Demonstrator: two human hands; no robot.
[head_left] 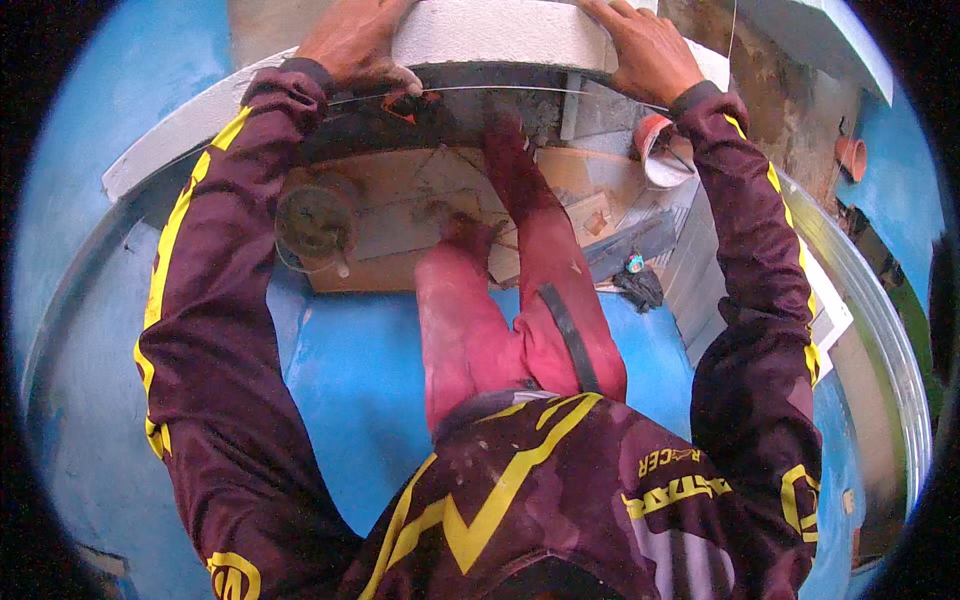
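Blue floor below; both hands, fingers apart, press a white block (500, 30), bucket (315, 220) seemingly near.

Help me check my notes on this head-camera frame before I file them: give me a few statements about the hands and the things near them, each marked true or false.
1. Both hands rest on the white block. True: the left hand and right hand lie flat on its two ends.
2. The right hand grips the orange cup. False: the orange cup lies tipped on its side below the right wrist, untouched.
3. A thin taut string runs across just below the block. True.
4. The sleeves are plain white. False: the sleeves are dark maroon with yellow stripes.
5. A round grey container sits on the wooden board, under the left forearm. True.
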